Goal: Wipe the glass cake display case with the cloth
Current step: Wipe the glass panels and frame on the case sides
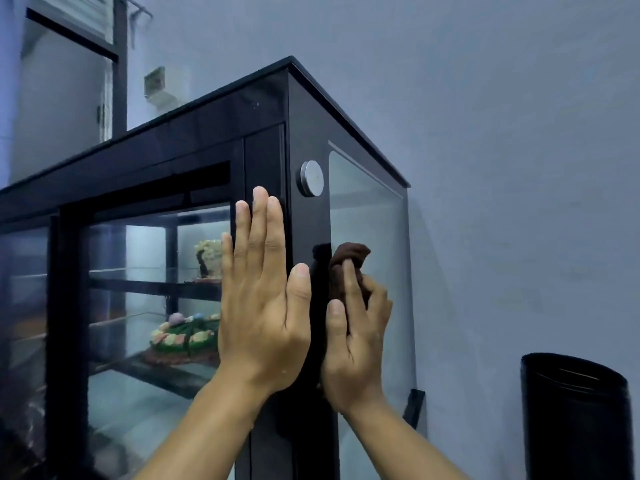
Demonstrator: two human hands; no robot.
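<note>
Corner of the glass cake display case (194, 143), wiping under way. At the left, through the front pane of the black frame, I see two decorated cakes on separate shelves: a pale cake (207, 259) above and a green cake (183, 337) with coloured toppings below. I hold the left hand (263, 306) flat against the front corner post, fingers straight and close together, thumb lying along the edge; I judge it a brace. Up and to its right a round metal disc (311, 178) sits on the side frame. Next comes the cloth (348, 261), dark brown and bunched, pressed where the side frame meets the side pane (370, 209); the right hand (356, 344) grips it with curled fingers and thumb. Step in hand, as I read it: wiping the side glass at its front edge. The next move calls for carrying the wad across the pane towards the wall under even pressure, clear of the disc. Farthest right stands a black cylinder (575, 417). No brand, label or writing is legible.
</note>
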